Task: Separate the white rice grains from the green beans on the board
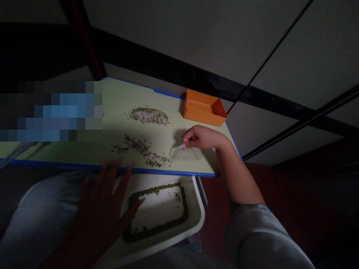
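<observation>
On the pale, blue-edged tabletop, my right hand (pixel 196 138) is closed, its thumb and fingers pinched at the curved edge of a clear protractor (pixel 185 154). Just left of the protractor spreads a loose scatter of small green and dark beans with pale grains (pixel 140 147). A denser heap of pale grains and green beans (pixel 150 116) lies farther back. My left hand (pixel 103 205) is open, fingers spread, in front of the table's near edge. Its thumb reaches over a white basin (pixel 199 213), whose floor holds green beans (pixel 157 227) gathered mostly along the sides.
An orange rectangular box (pixel 206 108) stands at the table's back right corner. Pale cabinet panels (pixel 280 93) rise behind the table. A pixelated patch hides the left end. Dark reddish flooring (pixel 217 216) shows to the right of the basin.
</observation>
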A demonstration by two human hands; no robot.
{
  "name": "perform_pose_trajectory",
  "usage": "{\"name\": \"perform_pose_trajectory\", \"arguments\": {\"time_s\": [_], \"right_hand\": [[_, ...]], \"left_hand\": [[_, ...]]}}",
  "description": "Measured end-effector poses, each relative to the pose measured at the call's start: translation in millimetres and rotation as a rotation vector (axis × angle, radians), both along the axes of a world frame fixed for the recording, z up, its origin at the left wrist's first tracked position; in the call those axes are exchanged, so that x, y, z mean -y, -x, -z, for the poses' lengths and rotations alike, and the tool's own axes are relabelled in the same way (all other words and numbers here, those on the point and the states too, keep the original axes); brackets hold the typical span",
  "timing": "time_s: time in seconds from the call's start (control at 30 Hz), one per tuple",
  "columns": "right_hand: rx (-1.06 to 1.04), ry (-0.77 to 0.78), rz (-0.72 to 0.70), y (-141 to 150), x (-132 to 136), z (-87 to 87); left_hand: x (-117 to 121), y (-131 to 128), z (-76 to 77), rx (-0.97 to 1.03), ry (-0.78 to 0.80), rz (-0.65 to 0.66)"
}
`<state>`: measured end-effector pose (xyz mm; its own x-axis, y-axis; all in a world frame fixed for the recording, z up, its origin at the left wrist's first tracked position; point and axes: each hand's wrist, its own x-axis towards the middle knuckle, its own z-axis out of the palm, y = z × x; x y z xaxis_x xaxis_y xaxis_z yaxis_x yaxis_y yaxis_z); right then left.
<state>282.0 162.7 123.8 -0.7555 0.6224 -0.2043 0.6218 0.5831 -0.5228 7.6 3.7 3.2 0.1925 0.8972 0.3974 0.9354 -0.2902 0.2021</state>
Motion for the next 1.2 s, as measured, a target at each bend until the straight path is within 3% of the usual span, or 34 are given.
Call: {"name": "perform_pose_trajectory", "arguments": {"time_s": [1.2], "right_hand": [[-0.057, 0.033, -0.073, 7.2, 3.1, 6.4]], "left_hand": [[-0.3, -0.8, 0.1, 0.019, -0.007, -0.007]]}}
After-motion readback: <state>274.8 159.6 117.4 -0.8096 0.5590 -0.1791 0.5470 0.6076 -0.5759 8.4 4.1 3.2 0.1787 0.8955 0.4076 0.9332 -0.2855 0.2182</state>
